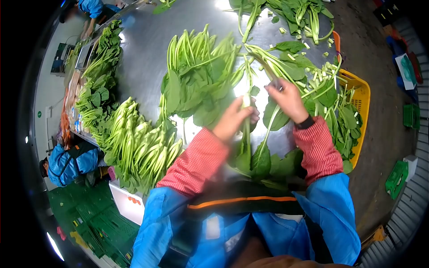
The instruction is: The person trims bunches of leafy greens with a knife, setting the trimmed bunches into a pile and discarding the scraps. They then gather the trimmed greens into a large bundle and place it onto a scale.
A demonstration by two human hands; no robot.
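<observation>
"Because the head view looks down over the hands, the grip shows fairly well: what does the left hand (234,118) hold?"

"It is closed around the stalks of a leafy green plant (247,134), near the pale stem end. The plant is over the metal surface (143,49), in front of the body, its leaves toward the person. Gripping there probably steadies the stem end while the foliage hangs loose."

"And the right hand (289,100)?"

"Curled round a dark, narrow tool (270,75), perhaps a knife. Blur smears it, and whether it touches the stalks beneath cannot be told."

"Why do the middle greens (192,76) lie that way?"

"Their stalks point away from the body and their leaves toward it, likely for an orderly reach by the left hand. Stem pieces (317,82) lie scattered on the other side, near the yellow crate (367,102) at the surface's edge, presumably set there to be handy to the right hand."

"What is hard to see?"

"Some left fingers are behind the stalks, leaves cover most of the crate's inside, the left sleeve (194,163) hides part of the scene behind it, and the farthest greens (308,15) are cut off by the frame."
</observation>
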